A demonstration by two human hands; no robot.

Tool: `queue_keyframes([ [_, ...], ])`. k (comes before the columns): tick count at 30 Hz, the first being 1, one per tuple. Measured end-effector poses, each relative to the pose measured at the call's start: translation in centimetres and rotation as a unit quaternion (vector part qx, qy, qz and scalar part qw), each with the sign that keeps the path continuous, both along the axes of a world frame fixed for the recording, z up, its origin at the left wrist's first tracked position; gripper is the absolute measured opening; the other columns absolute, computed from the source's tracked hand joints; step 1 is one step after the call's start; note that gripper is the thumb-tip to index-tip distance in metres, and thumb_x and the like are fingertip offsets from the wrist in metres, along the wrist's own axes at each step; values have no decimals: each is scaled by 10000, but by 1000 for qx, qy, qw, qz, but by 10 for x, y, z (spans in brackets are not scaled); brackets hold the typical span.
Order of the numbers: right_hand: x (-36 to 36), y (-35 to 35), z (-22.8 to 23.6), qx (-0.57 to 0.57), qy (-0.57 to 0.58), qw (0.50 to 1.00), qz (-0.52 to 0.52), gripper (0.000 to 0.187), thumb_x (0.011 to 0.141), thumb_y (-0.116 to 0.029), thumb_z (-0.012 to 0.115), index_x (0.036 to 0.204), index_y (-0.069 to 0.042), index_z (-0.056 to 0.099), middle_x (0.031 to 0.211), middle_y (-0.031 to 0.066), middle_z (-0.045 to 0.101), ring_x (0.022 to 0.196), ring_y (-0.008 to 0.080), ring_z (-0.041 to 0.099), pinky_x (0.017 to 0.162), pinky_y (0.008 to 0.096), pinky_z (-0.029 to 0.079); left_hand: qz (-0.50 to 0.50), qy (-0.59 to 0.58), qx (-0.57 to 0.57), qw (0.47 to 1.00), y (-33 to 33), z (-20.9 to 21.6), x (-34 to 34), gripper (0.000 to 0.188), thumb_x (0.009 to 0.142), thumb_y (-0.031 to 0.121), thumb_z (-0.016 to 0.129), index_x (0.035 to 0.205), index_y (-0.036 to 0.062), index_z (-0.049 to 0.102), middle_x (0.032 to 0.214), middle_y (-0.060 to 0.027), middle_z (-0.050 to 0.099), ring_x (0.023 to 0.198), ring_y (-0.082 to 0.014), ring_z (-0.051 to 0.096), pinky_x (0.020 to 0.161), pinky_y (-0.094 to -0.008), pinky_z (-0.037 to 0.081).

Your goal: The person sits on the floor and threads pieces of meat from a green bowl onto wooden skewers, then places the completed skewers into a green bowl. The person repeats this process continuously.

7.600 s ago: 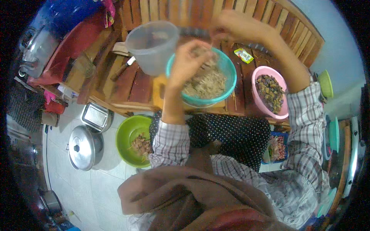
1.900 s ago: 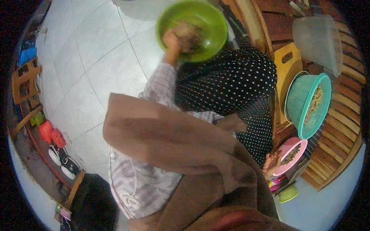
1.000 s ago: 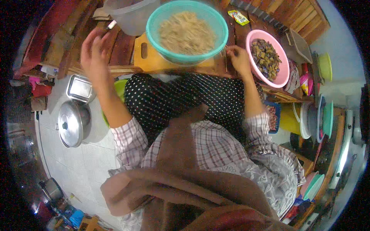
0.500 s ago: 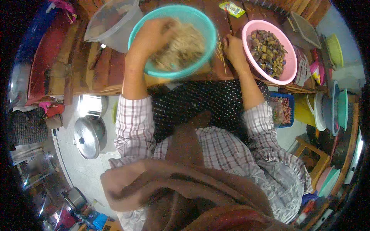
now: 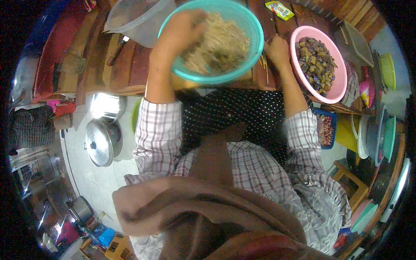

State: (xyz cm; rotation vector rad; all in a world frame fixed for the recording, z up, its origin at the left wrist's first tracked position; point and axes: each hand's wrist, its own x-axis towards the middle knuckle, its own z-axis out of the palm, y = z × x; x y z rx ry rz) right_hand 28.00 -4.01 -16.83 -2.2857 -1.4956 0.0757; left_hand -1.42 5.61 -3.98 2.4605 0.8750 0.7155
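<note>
My left hand (image 5: 182, 32) hovers over a teal plastic basket (image 5: 258, 38), its fingers curled and smeared by motion. Pale, shredded-looking pieces (image 5: 225, 41) fill the basket, heaped beside the fingers. What the fingers pinch, if anything, cannot be made out. Between this basket and a pink basket (image 5: 343, 80), my right hand (image 5: 278, 51) rests closed on the table. Whatever is in its fingers is too small to name. Thin yellowish sticks (image 5: 264, 63) lie beside that hand. Dark, chunky cut pieces (image 5: 315, 63) fill the pink basket.
A clear plastic tub (image 5: 141, 21) and a knife (image 5: 117, 51) are on the wooden table (image 5: 136, 71) at left. A small green packet (image 5: 279, 10) lies at the far side. Below the table edge stand a lidded metal pot (image 5: 99, 143) and a blue basket (image 5: 327, 128).
The view has shifted, so the table things sit farther right and mostly higher. My left hand stays over the teal basket, its fingers still blurred. My right hand remains closed near the sticks.
</note>
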Motion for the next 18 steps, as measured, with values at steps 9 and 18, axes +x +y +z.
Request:
queue_keyframes([
  [9,-12,7,40,19,43,999,3,266,787,-267,654,789,-4,693,796,269,646,811,412,651,762,489,504,-190,17,151,970,-20,7,12,288,766,103,650,1052,94,681,1113,-158,639,1069,-358,573,960,-433,436],
  [18,-10,-17,67,156,103,981,43,247,782,-264,671,832,-22,686,799,221,670,778,381,657,730,465,510,-249,262,133,923,-28,-11,53,504,744,86,649,1236,132,551,1278,-189,536,1148,-375,540,973,-449,434],
])
